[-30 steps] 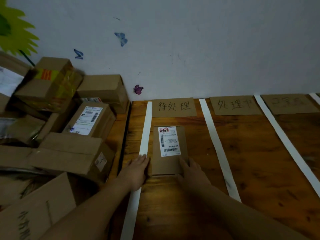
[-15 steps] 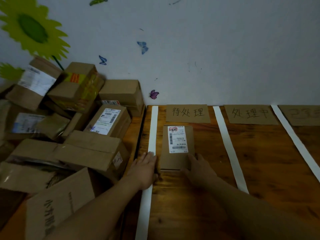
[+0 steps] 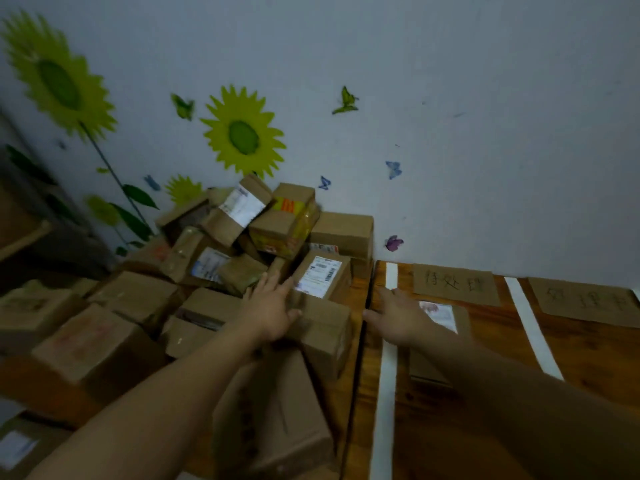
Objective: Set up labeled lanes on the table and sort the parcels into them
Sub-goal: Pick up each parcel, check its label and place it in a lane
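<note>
Wooden desk [image 3: 588, 358], lanes marked with white tape. Parcel pile [image 3: 138, 299] heaped off its left edge, against the wall. One parcel [image 3: 462, 322] lies in the leftmost lane near the back edge, below its card [image 3: 453, 284]. Left hand [image 3: 273, 310] over the pile, fingers straight, holding nothing; contact unclear. Right hand [image 3: 398, 317] spread over the left tape strip [image 3: 386, 393], empty.

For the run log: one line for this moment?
left hand open over parcel pile | right hand open over white strip | one parcel in first lane
</note>
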`<state>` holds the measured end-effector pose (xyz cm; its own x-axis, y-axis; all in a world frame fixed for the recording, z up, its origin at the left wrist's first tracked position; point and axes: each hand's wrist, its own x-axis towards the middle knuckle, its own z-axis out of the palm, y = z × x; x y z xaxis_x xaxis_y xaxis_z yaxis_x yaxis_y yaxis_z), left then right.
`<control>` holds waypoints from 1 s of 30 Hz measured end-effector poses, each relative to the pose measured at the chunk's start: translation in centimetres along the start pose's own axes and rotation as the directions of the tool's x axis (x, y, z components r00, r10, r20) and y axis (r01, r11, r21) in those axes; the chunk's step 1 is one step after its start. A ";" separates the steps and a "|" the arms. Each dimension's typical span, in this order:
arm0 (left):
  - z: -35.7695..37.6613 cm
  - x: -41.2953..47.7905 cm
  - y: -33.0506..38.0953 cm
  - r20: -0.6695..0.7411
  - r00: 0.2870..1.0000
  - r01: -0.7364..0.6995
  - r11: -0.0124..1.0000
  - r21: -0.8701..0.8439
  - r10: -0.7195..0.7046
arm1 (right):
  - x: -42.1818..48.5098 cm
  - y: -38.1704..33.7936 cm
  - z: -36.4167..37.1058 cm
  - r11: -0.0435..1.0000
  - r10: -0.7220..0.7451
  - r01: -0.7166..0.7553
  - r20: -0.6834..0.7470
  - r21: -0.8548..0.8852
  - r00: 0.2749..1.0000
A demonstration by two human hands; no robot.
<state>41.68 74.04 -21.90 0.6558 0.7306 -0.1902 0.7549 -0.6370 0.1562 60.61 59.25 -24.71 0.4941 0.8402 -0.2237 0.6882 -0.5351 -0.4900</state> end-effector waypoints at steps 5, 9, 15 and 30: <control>-3.4 0.9 -10.1 0.006 0.996 0.088 0.995 -0.051 -0.088 | 2.8 -8.8 2.0 0.999 -0.028 0.028 -0.004 0.028 1.000; -6.0 2.5 -15.6 -0.034 0.997 0.065 0.989 -0.134 -0.071 | 5.1 -14.9 3.4 0.998 -0.024 0.025 -0.016 0.058 1.000; -10.5 5.4 -19.6 -0.042 0.996 0.064 0.968 -0.244 -0.077 | 9.2 -21.2 1.8 0.988 -0.069 0.078 -0.073 0.134 0.995; -12.1 14.2 -17.4 0.007 0.956 0.206 0.658 -0.724 -0.292 | 25.0 -26.0 -2.2 0.953 -0.107 0.136 -0.119 0.269 0.987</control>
<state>38.00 98.46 -15.64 0.4064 0.8832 -0.2342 0.6370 -0.0901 0.7655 56.23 94.01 -15.66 0.4770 0.8762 -0.0682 0.5802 -0.3722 -0.7244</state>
